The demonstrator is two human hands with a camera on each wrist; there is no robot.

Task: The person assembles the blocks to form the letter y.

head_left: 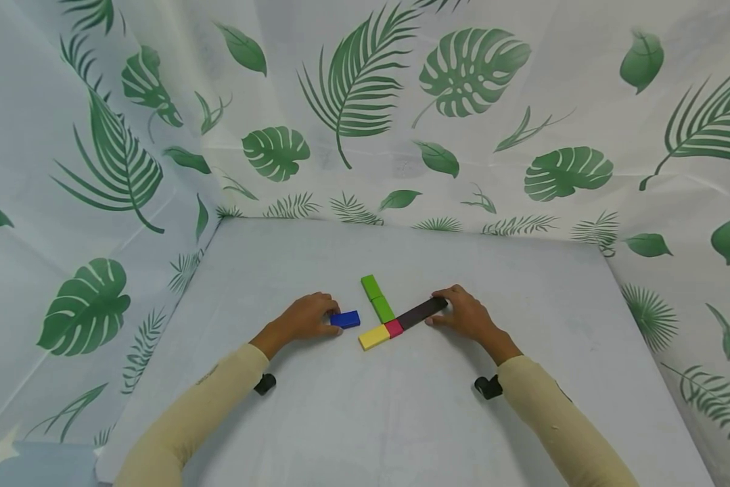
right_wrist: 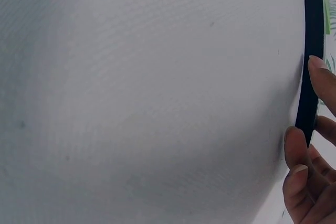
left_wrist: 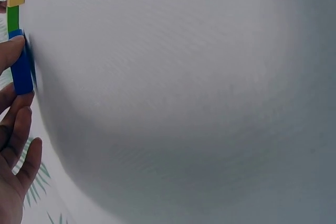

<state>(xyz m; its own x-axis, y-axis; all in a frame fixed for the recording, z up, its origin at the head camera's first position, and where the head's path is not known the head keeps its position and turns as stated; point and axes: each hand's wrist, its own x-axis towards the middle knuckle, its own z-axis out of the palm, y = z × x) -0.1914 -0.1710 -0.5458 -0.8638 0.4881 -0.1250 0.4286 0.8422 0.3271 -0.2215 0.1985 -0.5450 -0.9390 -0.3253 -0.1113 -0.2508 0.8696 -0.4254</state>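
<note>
My left hand (head_left: pixel 306 316) pinches a blue block (head_left: pixel 346 319) between thumb and fingers, to the left of a joined group of blocks. In the left wrist view the blue block (left_wrist: pixel 22 69) looks slightly raised, with a shadow beside it. With thumb and fingers, my right hand (head_left: pixel 467 314) holds the far right end of a long black block (head_left: pixel 418 314). The black block's other end meets a small red block (head_left: pixel 394 329), and a yellow block (head_left: pixel 374 337) adjoins the red one. Two green blocks (head_left: pixel 383 309), end to end, run away from the red block.
A white tabletop (head_left: pixel 365 419) lies under everything. Leaf-printed white cloth (head_left: pixel 365 182) hangs along its back and both sides. Dark wrist-worn devices (head_left: pixel 488 387) show under both forearms, which wear beige sleeves (head_left: pixel 553 419).
</note>
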